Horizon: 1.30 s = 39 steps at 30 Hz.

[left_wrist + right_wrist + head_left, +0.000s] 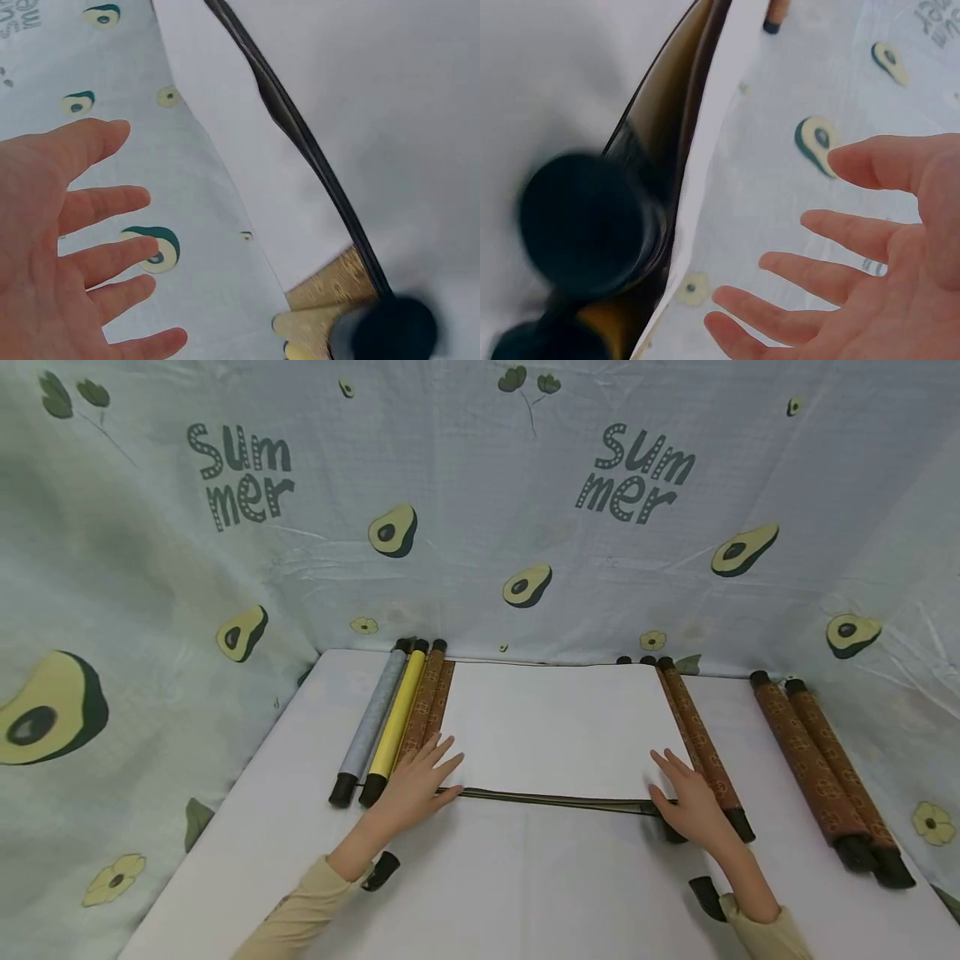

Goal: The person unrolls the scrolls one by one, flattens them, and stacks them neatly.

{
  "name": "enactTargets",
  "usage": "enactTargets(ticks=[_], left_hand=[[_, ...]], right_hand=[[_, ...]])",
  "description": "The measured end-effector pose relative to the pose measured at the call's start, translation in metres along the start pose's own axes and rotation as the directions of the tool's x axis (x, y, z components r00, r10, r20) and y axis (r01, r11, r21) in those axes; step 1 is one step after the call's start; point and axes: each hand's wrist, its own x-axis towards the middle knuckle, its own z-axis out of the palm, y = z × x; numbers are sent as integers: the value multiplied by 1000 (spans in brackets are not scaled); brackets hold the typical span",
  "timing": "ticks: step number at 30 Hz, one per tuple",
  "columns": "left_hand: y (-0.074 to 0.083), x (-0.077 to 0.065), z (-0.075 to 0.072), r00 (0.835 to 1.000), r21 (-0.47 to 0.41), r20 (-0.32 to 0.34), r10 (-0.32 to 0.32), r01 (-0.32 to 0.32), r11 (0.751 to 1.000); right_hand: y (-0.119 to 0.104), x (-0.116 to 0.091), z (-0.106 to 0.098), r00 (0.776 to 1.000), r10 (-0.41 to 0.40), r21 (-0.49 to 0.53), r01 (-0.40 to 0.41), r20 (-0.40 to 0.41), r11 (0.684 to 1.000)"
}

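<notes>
A white scroll sheet lies unrolled on the table, its layered near edge raised in thin dark folds. My left hand, fingers spread, is over the sheet's near left corner and overlaps the brown roll there. Beside that roll lie a yellow roll and a grey-blue roll. At the near right corner, my right hand also has its fingers apart, by a patterned brown roll with black ends. Both palms show bare in the wrist views, with nothing between the fingers.
Two more brown rolls lie side by side at the table's right. White cloth covers the table. A curtain printed with avocados hangs close behind it and along both sides. A small black piece shows beside the left wrist.
</notes>
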Motion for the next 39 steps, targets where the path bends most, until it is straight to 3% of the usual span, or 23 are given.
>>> enactTargets(ticks=[7,12,16,21,26,30,39], left_hand=[[18,23,4,996,20,-65,68,-67,998],[27,41,7,997,6,-60,46,-46,999],[32,55,12,994,-8,-99,51,-52,999],[35,71,18,991,58,-130,46,-38,998],[34,83,27,992,131,-125,28,-11,991],[31,88,34,995,138,-99,5,9,990],[25,91,44,998,200,-17,-68,70,977]], right_hand=[[-13,9,7,995,-40,-25,38,-90,999],[-25,20,13,997,-29,-16,28,-66,999],[-37,33,23,997,-56,5,56,-60,998],[-52,51,38,995,-90,-80,86,-45,993],[-61,65,52,996,-92,-212,88,-5,973],[-63,73,61,997,-73,-296,79,31,952],[-63,82,73,995,-33,-307,59,89,950]])
